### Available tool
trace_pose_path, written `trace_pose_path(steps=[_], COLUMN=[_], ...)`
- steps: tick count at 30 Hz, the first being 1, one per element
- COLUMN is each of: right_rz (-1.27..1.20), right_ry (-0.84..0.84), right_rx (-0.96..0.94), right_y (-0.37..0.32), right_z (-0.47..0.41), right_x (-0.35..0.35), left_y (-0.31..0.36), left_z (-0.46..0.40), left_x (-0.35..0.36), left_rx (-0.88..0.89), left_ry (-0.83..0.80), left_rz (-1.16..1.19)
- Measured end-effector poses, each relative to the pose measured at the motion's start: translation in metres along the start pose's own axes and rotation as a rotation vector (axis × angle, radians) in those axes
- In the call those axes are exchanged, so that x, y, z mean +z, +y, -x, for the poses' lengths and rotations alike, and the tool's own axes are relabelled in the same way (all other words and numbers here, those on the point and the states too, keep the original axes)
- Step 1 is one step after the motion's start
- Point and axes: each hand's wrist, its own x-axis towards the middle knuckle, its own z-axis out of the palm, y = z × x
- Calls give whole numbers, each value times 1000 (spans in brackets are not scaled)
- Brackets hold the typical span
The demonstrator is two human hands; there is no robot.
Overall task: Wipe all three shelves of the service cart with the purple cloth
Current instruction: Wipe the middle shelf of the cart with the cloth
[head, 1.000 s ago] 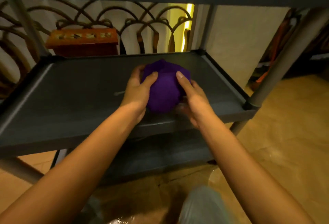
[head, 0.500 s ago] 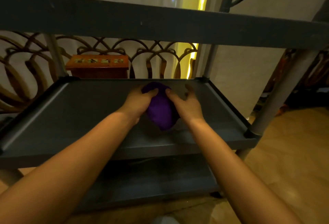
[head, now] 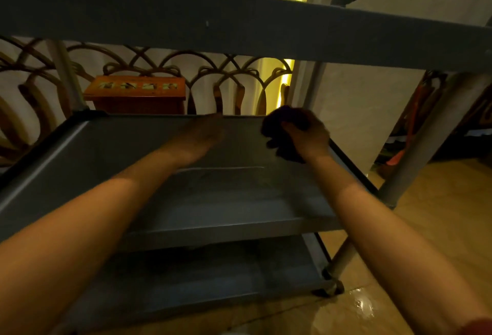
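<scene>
The grey service cart shows all three levels: the top shelf's front edge [head: 186, 20], the middle shelf [head: 218, 190] and the bottom shelf [head: 213, 276]. My right hand [head: 308, 134] grips the bunched purple cloth [head: 279, 132], which looks dark in the shadow, at the middle shelf's far right corner. My left hand [head: 202, 134] lies flat and blurred on the middle shelf near its back rim, holding nothing.
An orange wooden box [head: 135, 94] and a curved rattan screen [head: 226, 78] stand behind the cart. The cart's right legs [head: 415, 153] rise from a tan tiled floor [head: 439, 214]. A caster [head: 332, 285] sits at the bottom right.
Both hands held the cloth at mid-shelf before. Now the left hand has let go and lies flat, while the right hand has carried the cloth to the far right corner.
</scene>
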Motion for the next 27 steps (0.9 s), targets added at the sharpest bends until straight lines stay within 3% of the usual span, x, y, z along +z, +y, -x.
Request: trace_pose_path(steps=[4, 6, 8, 10, 12, 19, 23, 27], right_rz=[-100, -72, 314, 654, 740, 572, 478, 446], right_ry=[-2, -64, -80, -114, -180, -324, -131, 31], right_rx=[108, 111, 32, 79, 137, -25, 23, 273], right_y=[24, 40, 66, 88, 96, 95, 103, 79], right_z=[-42, -49, -51, -47, -46, -46, -66, -85], right_x=[-20, -11, -3, 0, -1, 3, 4, 61], left_y=[-120, -161, -182, -189, -193, -212, -210, -211], left_z=[45, 73, 86, 91, 96, 94, 92, 95], left_x=[-29, -36, -39, -38, -28, -32, -23, -23], left_rx=[-359, -482, -520, -570, -594, -495, -559, -552], left_ry=[-21, -31, 5, -5, -40, -105, -79, -90], left_rz=[-477, -494, -466, -451, -449, -539, -520, -521])
